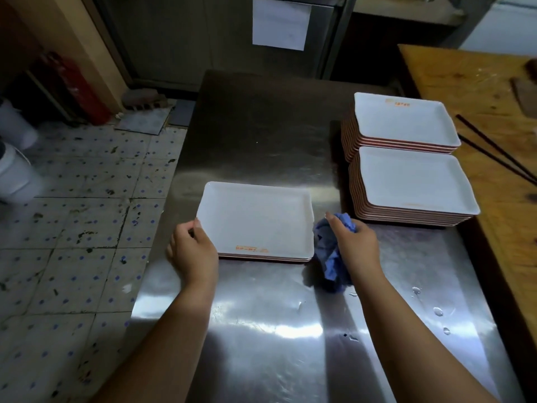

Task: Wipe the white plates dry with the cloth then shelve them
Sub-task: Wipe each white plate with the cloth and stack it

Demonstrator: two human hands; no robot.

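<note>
Left hand (193,251) is curled over the near-left corner of a short pile of plates (255,221), thumb lying on the top plate's rim, fingers tucked down the side. Right hand (353,242) has its fingers closed around a bunched-up blue cloth (329,257), which sits on the worktop (261,330) just beside the pile's right edge and hangs crumpled under the palm.

The plates are rectangular, shallow, white inside with a brownish-orange outer rim, and there's a small orange print near the front edge of the top one. Only a few are in that pile.

Two much taller stacks sit to the right, touching each other: a nearer stack (414,184) and a farther stack (404,120), same kind of plate.

Worktop is brushed stainless steel, shiny, with some water droplets (438,311) near the right edge.
</note>
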